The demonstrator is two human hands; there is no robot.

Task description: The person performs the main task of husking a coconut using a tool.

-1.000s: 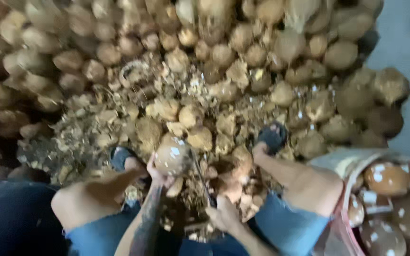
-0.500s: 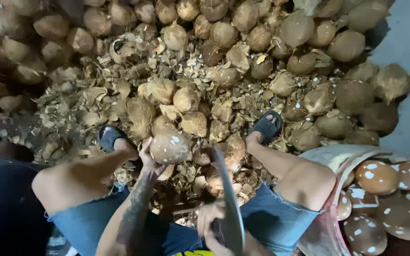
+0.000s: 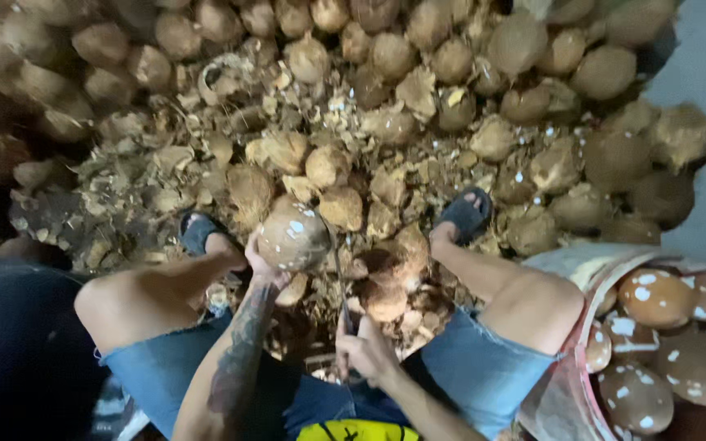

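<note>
My left hand [image 3: 261, 268] cups a brown coconut [image 3: 292, 237] from below, holding it up between my knees. White nicks show on its shell. My right hand [image 3: 365, 351] is closed around the handle of a long knife [image 3: 340, 282], whose narrow blade points up and away beside the coconut. I sit with bare legs apart, denim shorts on, and dark sandals [image 3: 466, 214] on both feet. Husk scraps [image 3: 386, 278] lie on the ground between my feet.
A big heap of husked coconuts [image 3: 451, 65] fills the ground ahead, with torn husk pieces [image 3: 149, 163] in front of it. At the right stands a sack [image 3: 582, 278] holding trimmed coconuts [image 3: 655, 298] with white spots. A dark object [image 3: 18, 343] lies at my left.
My right hand has swung the knife from down by my lap up toward the coconut. My left hand keeps holding the coconut, turned slightly.
</note>
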